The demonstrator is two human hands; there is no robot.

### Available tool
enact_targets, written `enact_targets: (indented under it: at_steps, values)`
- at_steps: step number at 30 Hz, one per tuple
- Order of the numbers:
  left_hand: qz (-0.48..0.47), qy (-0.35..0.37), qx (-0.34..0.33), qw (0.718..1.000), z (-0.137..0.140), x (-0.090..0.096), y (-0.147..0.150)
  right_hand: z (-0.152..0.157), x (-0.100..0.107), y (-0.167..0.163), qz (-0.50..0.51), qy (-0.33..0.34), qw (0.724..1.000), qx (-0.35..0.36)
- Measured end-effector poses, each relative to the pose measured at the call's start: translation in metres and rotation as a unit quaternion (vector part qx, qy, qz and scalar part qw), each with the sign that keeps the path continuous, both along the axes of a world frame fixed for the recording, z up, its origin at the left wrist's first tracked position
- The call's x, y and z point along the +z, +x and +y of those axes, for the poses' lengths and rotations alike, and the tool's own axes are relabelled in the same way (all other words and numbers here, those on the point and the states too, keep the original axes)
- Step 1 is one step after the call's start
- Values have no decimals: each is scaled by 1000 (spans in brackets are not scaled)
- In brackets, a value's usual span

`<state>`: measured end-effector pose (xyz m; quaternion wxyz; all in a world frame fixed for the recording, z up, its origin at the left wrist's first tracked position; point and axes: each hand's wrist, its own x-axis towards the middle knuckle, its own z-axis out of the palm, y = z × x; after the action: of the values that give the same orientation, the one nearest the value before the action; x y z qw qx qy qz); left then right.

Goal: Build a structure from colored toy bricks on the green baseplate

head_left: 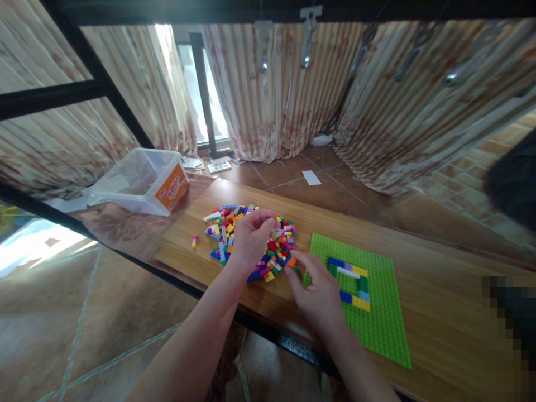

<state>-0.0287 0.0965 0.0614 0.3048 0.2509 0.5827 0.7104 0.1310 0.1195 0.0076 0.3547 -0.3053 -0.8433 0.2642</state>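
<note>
A heap of mixed toy building bricks (274, 259) lies on the wooden bench. Over its middle is my left hand (252, 237), fingers curled and thumb pressed in; what they hold, if anything, is too small to make out. My right hand (319, 287) is at the heap's right edge, thumb and forefinger apart. An orange brick (292, 261) shows by those fingertips; I cannot tell whether they touch it. Right of this hand lies a green baseplate (387, 312), bearing a rectangular ring of blue, yellow, white and green bricks (360, 302), partly beside my knuckles.
A small pink and yellow brick piece (194, 240) lies apart on the left of the wooden bench (435, 290). Beyond the bench's left end stands a clear plastic box (146, 184) with an orange label. Striped curtains (285, 95) hang behind, and a dark metal bar crosses overhead.
</note>
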Motion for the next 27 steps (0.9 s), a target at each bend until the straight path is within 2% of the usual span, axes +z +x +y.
enact_targets:
  at_steps: [5, 8, 13, 19, 27]
  values:
    - [18, -11, -19, 1000, 2, -6, 5, 22, 11, 22, 61, -77, 992, -74]
    - [39, -24, -46, 998, 2, -9, 12, 42, 14, 44, 52, -102, 987, -110]
    - [112, -53, -147, 981, 2, -16, 31, 60, 10, 80, -21, -128, 988, -89]
    - [255, -90, -290, 918, 0, -20, 52, 59, 4, 93, -97, -109, 988, -42]
    - [348, -181, -373, 841, -4, -21, 60, 58, 7, 91, -167, -97, 980, -39]
